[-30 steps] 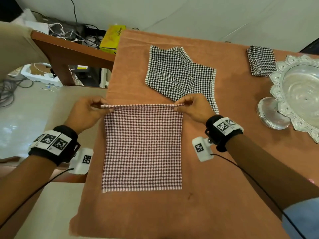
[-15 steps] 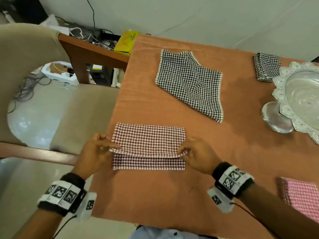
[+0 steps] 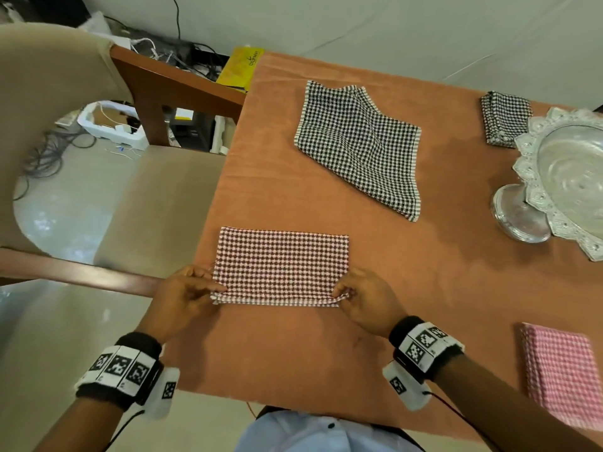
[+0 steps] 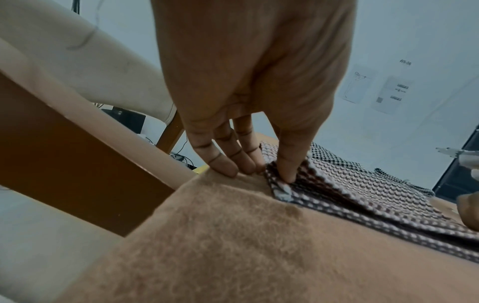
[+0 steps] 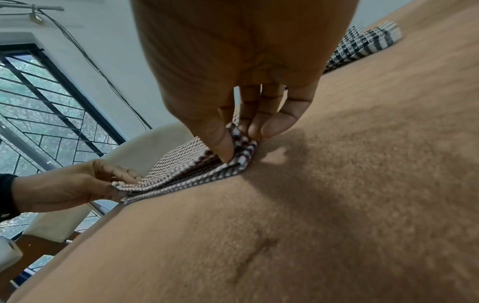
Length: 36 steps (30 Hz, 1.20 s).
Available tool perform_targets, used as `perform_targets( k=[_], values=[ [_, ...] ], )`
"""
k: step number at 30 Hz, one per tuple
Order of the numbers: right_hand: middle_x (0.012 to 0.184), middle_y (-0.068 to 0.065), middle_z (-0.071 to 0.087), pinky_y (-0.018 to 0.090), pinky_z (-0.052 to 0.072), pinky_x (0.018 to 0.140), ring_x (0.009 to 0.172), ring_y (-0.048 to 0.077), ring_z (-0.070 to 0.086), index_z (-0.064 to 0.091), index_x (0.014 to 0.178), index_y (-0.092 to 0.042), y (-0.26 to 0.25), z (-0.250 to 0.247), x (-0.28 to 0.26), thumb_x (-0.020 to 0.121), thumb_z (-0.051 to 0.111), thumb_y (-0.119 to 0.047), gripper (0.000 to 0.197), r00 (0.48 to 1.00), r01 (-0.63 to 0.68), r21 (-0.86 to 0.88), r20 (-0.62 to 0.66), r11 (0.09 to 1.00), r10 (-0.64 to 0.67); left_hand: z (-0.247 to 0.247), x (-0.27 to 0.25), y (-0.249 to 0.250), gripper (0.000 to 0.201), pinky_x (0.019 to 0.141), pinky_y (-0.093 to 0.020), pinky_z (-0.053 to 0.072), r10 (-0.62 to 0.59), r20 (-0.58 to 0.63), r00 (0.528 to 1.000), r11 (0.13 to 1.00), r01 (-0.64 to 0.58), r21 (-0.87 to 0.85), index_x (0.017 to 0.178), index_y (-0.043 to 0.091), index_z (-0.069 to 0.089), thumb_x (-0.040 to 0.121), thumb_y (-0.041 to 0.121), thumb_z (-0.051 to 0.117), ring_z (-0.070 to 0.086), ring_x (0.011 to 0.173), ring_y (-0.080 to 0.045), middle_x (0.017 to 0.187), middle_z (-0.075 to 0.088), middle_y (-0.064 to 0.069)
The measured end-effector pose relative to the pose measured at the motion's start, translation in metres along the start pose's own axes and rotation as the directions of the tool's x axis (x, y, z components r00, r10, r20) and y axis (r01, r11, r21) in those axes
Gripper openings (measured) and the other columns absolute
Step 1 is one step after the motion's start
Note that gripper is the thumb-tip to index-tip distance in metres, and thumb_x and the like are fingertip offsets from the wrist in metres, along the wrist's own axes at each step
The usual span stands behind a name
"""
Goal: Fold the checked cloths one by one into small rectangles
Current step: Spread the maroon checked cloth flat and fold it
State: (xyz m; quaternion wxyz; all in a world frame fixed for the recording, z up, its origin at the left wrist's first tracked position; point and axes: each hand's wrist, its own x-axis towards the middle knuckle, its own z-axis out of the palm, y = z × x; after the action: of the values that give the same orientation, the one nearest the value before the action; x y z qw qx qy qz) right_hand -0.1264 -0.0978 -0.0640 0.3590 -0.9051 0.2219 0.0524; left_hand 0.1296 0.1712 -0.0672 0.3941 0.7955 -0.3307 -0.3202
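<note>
Our left hand (image 3: pixel 187 296) and right hand (image 3: pixel 365 300) pinch the near corners of the red-brown checked cloth (image 3: pixel 282 264), low in the middle on the worktop (image 3: pixel 424 272). It was flat; now it's folded in half, so another fold comes next.

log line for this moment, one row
step: first fold | brown checked cloth: halved on table | left hand: pinches near-left corner | right hand: pinches near-right corner

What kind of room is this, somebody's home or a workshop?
Probably a room in a home, used for recording: a table under an orange cover, a cushioned chair, an ornate silver bowl, and tangled cables on a side desk.
</note>
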Motion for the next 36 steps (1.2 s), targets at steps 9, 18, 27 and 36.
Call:
perform_targets(
  k=[9,18,27,36],
  values=[
    [0.088,-0.014,0.054,0.029,0.047,0.072,0.082,0.01,0.053,0.068,0.088,-0.026,0.001,0.005,-0.012,0.076,0.05,-0.037,0.024,1.0,-0.019,0.043,0.002,0.999,0.019,0.003,-0.006,-0.005,0.065,0.084,-0.006,0.048,0.031,0.007,0.999,0.997,-0.031,0.072,0.085,0.058,0.071,0.072,-0.004,0.081,0.06,0.095,0.0,0.101,0.057,0.024],
    [0.097,-0.014,0.053,0.028,0.045,0.077,0.092,0.008,0.049,0.07,0.104,-0.028,-0.025,0.003,-0.009,0.082,0.053,-0.05,0.036,0.993,-0.002,-0.112,-0.115,0.994,-0.011,0.016,0.001,0.017,0.028,0.082,-0.04,0.05,0.166,-0.056,0.985,0.824,-0.107,0.557,0.098,0.019,0.075,0.075,0.003,0.076,0.058,0.101,-0.031,0.11,0.064,-0.008],
    [0.167,0.0,0.0,0.055,0.0,0.122,0.153,0.024,-0.005,0.012,0.157,-0.02,-0.098,0.046,0.062,0.097,0.042,-0.026,0.068,0.998,-0.059,-0.25,0.011,0.967,0.063,0.078,0.044,0.07,0.067,0.117,-0.063,0.008,-0.005,0.22,0.976,0.529,-0.184,0.828,0.157,0.021,0.002,0.098,0.044,0.024,-0.005,0.152,-0.031,0.166,-0.002,-0.008],
    [0.165,-0.008,-0.012,0.066,-0.015,0.113,0.151,0.022,-0.016,-0.005,0.155,-0.04,-0.072,0.063,0.065,0.099,0.014,-0.062,0.064,0.969,-0.233,-0.329,0.005,0.915,0.249,0.063,0.055,0.053,0.071,0.115,-0.068,0.005,-0.183,0.25,0.951,0.436,-0.15,0.888,0.149,0.043,-0.025,0.082,0.068,-0.021,-0.013,0.151,-0.032,0.161,-0.025,-0.003]
  ],
)
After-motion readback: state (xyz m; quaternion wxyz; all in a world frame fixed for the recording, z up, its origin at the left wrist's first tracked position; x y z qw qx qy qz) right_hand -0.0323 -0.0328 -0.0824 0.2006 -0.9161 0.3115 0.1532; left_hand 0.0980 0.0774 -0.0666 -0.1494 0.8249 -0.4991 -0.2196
